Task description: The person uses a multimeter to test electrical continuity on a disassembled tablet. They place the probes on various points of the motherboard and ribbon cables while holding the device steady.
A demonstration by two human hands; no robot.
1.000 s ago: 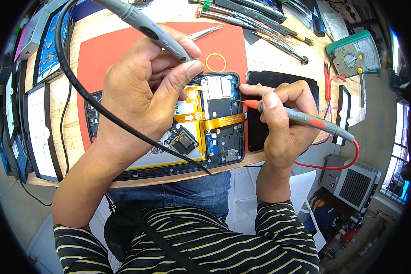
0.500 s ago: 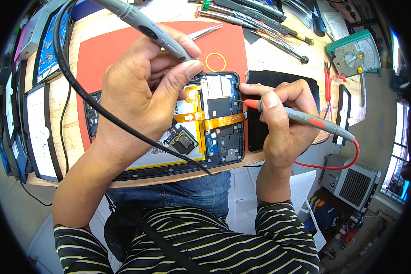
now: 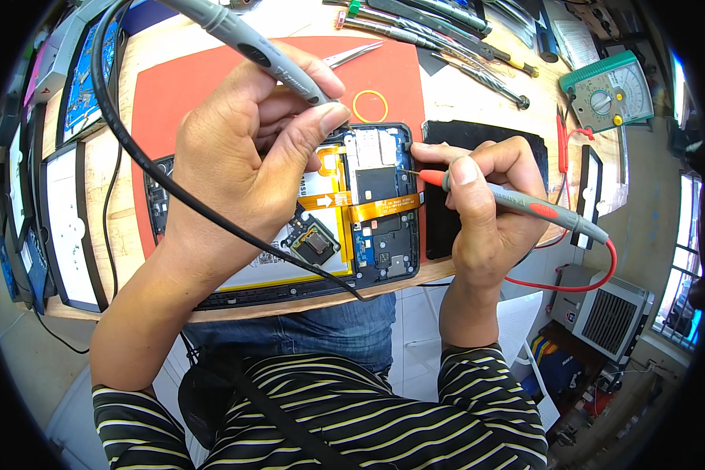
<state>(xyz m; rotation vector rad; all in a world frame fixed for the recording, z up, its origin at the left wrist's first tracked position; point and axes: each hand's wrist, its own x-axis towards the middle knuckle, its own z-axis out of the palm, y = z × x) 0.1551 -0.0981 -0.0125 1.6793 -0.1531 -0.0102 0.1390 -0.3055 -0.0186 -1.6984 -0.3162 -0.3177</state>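
Note:
An opened tablet lies on an orange-red mat, its battery, circuit board and orange ribbon cable bare. My left hand is closed round a grey test probe with a black cable; its tip meets the tablet's upper board area, partly hidden by my fingers. My right hand grips a grey and red test probe, whose thin metal tip points at the board's right edge. Whether that tip touches cannot be told. A small square module rests over the battery.
A green-cased analog multimeter stands at the far right. Screwdrivers and tweezers lie at the back. A yellow ring is on the mat. A black panel lies right of the tablet; framed panels stand left.

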